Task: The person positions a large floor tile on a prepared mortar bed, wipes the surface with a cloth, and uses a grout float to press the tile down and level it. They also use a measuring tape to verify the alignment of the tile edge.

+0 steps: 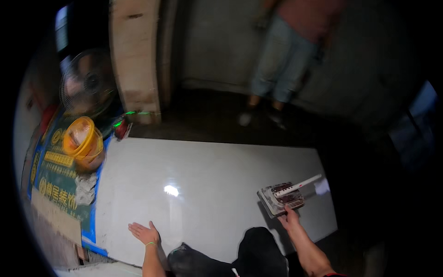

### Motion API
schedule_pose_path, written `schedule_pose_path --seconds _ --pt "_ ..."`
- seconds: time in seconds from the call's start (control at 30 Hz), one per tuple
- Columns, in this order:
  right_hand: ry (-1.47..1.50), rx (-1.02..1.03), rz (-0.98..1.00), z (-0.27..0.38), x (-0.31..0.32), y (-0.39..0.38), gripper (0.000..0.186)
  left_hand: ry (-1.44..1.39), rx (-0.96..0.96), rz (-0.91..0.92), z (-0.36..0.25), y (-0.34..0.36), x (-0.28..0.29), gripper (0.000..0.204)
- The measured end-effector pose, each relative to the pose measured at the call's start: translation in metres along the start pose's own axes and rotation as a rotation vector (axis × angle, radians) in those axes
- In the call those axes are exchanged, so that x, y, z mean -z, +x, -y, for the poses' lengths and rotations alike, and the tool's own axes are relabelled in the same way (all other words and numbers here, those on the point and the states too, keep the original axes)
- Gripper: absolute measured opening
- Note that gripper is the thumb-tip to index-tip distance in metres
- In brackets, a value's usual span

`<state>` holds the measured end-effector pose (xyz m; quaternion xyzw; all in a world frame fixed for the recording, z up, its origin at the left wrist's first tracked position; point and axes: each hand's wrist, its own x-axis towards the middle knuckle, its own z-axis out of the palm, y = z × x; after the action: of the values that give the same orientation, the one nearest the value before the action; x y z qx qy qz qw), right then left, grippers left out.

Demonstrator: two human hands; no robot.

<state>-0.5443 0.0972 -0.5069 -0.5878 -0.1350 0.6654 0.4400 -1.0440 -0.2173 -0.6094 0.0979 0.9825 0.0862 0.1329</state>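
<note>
A large glossy white slab (212,184) lies below me. My left hand (143,233) has its fingers stretched out flat over the slab's lower left; I cannot tell whether it touches the surface. My right hand (290,217) grips a grimy square tool (272,203) with a pale base and dark brown top, near the slab's right side. A white bar (302,182) lies across the tool's top, pointing up to the right. My dark-clad knees (258,249) show at the slab's near edge.
At left, a yellow bucket (80,138) and crumpled pale material (85,189) sit on green floor covering (55,180). Behind are a fan (87,83), a red device with green lights (122,129) and a pillar (134,60). Another person (281,55) stands beyond the slab by a wall.
</note>
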Motion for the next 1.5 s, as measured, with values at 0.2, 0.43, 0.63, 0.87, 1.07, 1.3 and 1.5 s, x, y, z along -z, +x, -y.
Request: schedule_pose_path --seconds 0.2,0.43,0.63,0.87,1.07,1.3,1.5 --pt "0.265 0.0 -0.023 -0.047 0.089 0.125 0.037 0.274 -0.102 0.361 -0.162 -0.032 -0.054 0.115" --pt "-0.908 0.344 0.023 -0.007 0.069 0.158 0.041 0.346 -0.316 0.379 -0.311 -0.051 -0.16 0.116" --pt "-1.812 0.563 -0.427 0.054 0.149 0.157 0.046 0.195 -0.383 0.212 -0.389 -0.09 -0.195 0.11" --pt "-1.333 0.266 -0.081 -0.046 0.2 0.143 0.064 0.114 -0.512 -0.096 -0.411 -0.091 -0.198 0.095" --pt "-0.952 0.084 -0.249 0.05 0.008 0.247 0.065 0.113 -0.478 -0.134 -0.415 -0.089 -0.191 0.089" --pt "-0.876 0.591 -0.221 0.22 -0.064 0.267 0.054 0.205 -0.378 0.037 -0.434 -0.079 -0.203 0.089" --pt "-0.831 0.691 -0.355 0.136 -0.043 0.335 0.055 0.149 -0.441 -0.026 -0.428 -0.083 -0.194 0.088"
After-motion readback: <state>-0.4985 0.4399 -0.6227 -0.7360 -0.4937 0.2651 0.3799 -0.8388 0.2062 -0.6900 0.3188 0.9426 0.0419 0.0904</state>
